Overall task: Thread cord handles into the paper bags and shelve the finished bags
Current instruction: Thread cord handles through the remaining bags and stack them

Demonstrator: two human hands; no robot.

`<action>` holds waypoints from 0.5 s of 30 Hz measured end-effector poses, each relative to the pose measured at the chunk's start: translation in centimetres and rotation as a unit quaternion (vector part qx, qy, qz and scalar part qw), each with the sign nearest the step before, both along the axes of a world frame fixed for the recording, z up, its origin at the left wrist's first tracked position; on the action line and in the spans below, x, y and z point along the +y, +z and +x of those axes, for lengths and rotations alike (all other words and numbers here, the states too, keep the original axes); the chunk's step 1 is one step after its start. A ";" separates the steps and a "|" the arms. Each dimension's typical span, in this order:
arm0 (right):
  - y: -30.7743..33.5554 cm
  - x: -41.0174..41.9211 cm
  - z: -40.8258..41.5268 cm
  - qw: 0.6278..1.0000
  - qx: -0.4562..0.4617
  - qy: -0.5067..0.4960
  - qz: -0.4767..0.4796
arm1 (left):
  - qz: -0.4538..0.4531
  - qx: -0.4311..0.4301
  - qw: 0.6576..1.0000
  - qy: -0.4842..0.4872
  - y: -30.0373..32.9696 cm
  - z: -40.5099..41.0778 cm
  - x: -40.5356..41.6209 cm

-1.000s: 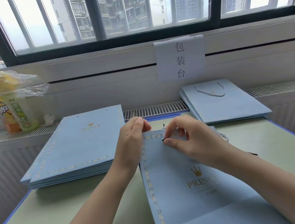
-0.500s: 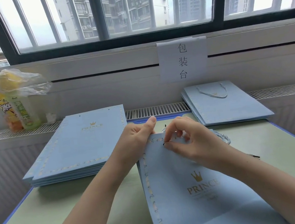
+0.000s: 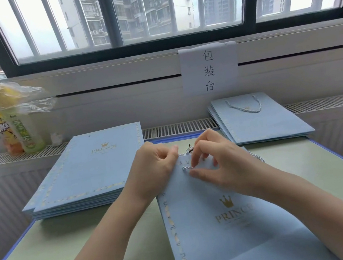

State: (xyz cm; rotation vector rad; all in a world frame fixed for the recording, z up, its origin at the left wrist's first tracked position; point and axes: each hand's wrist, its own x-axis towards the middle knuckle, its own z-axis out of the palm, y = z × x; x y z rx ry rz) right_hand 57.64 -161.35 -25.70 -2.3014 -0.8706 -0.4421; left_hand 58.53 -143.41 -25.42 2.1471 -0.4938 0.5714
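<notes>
On the green table (image 3: pixel 73 250) below a window, the left hand (image 3: pixel 156 170) pinched the paper bag (image 3: pixel 222 231) at six o'clock while the right hand (image 3: pixel 220 162) pinched the cord (image 3: pixel 185 168), which could slip back out of the hole if released.

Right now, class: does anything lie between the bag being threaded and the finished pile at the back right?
Nothing visible: bare table separates the bag from the finished pile. Only cord trails beside it.
</notes>
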 end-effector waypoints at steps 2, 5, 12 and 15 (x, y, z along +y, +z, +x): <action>-0.3 -0.1 0.1 0.998 -0.002 -0.005 -0.061 | 0.028 0.019 0.999 0.003 -0.3 0.0 0.0; -0.4 0.0 0.0 0.998 -0.011 -0.012 -0.064 | -0.010 0.090 0.995 -0.036 -0.4 -0.2 0.0; 0.4 0.2 -0.6 0.999 -0.033 -0.043 0.002 | -0.100 0.145 0.981 -0.078 0.4 -0.6 0.0; 0.5 0.4 -0.9 0.999 0.014 -0.028 0.039 | -0.107 0.138 0.981 -0.080 0.4 -0.8 -0.1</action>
